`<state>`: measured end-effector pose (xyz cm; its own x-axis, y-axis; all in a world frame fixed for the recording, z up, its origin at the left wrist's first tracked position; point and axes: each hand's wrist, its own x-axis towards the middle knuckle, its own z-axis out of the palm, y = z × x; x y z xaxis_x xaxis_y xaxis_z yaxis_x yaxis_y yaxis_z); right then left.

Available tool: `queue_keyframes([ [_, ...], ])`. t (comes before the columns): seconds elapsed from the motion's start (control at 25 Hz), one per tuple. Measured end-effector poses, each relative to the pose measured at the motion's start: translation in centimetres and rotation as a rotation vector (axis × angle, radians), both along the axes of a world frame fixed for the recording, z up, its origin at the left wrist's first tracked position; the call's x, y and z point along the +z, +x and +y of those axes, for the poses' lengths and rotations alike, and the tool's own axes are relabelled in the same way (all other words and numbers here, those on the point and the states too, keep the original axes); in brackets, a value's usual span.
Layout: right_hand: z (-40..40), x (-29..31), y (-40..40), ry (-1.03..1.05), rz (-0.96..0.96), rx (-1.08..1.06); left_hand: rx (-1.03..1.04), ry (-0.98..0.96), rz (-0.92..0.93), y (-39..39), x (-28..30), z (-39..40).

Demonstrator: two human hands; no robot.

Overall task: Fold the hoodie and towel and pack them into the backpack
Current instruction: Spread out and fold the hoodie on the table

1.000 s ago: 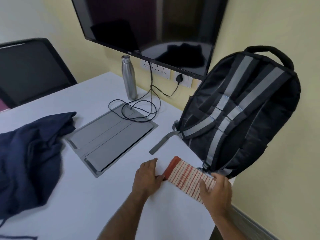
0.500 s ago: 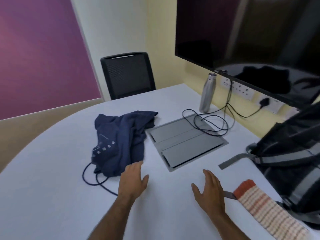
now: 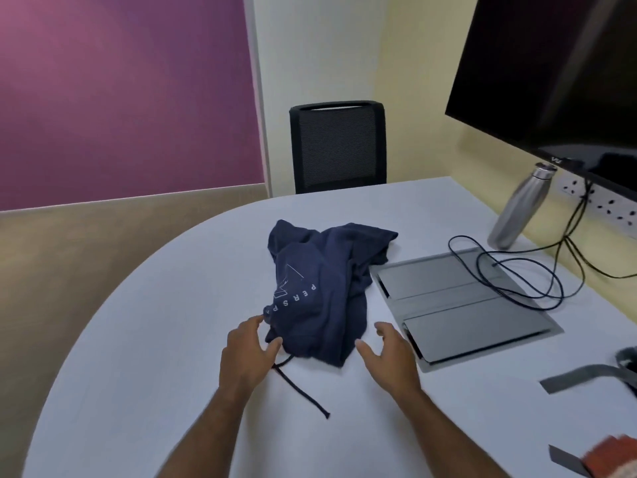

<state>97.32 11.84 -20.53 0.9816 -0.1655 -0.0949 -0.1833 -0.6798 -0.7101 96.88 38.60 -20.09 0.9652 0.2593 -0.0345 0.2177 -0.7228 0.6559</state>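
The left hand (image 3: 249,353) is seen open with fingers spread, its fingertips at the near left edge of the crumpled navy hoodie (image 3: 324,288); half a second ago it was short of the cloth, and a second ago it was pressed against the folded towel. Nothing is gripped by it yet. A dark drawstring (image 3: 300,391) is trailed from the hoodie's near edge across the white table (image 3: 138,339) toward the viewer.

The hoodie is left in an unfolded heap at the table's middle, beside the grey floor-box lid (image 3: 462,305) on which a looped black cable (image 3: 510,270) is laid. The right hand (image 3: 389,357) is likewise held open, just off the hoodie's near right corner, with no contact clearly shown.

Further right, a steel bottle (image 3: 520,208) is stood by the wall. Only a corner of the striped towel (image 3: 617,457) is caught at the lower right edge, and of the backpack only a grey strap (image 3: 582,376) is visible.

The towel is judged folded and set down; attention has been turned to the hoodie, which must next be spread flat.
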Motion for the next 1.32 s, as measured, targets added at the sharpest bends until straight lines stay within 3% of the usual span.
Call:
queue_keyframes([
  [0.16, 3.7, -0.5, 3.2, 0.245, 0.161, -0.005, 0.052, -0.240, 0.037, 2.4, -2.1, 1.2],
  [0.28, 5.9, -1.3, 4.3, 0.295, 0.207, 0.043, 0.031, -0.343, 0.008, 4.0, -2.5, 0.9],
  [0.52, 6.5, -0.5, 4.6, 0.245, 0.084, 0.001, 0.069, -0.171, -0.021, 5.1, -2.8, 1.3],
  [0.64, 6.0, 1.3, 4.3, 0.274, -0.041, 0.015, 0.063, -0.198, -0.111, 5.1, -1.8, 0.9],
  [1.12, 5.0, 17.6, 4.5, 0.334, -0.560, 0.024, 0.128, -0.491, -0.591, 5.2, 12.7, -1.4],
  [1.32, 5.2, 24.6, 3.9, 0.552, -0.658, -0.002, 0.050, -0.571, -0.885, 5.2, 19.4, -0.6],
])
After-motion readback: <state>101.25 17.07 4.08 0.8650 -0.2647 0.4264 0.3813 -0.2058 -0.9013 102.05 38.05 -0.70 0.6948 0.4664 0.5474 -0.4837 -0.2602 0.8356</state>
